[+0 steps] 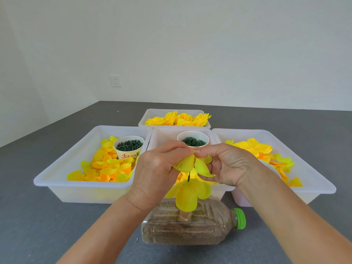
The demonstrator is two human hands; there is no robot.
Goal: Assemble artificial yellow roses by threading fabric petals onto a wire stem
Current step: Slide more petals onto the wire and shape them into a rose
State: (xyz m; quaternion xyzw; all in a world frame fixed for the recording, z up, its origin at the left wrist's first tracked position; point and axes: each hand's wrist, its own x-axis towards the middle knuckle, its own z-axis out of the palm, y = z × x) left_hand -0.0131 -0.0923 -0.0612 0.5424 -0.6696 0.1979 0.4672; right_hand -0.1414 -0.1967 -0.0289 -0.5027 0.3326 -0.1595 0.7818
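Head | our left hand point(156, 168) and right hand point(226, 164) pinch 1 petal layer point(187, 163) between them on stem point(189, 177) | risk: layer tears or slips off the tip if we tug unevenly

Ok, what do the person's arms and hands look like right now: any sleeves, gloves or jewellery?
Both forearms are bare, with no sleeves in view. The left hand and right hand wear no gloves, and no rings, watch or bracelets show.

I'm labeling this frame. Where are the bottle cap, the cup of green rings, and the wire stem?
bottle cap point(240, 218), head view, green ribbed side.
cup of green rings point(193, 142), head view, on the rings.
wire stem point(189, 177), head view, dark bare stretch between petal layers.
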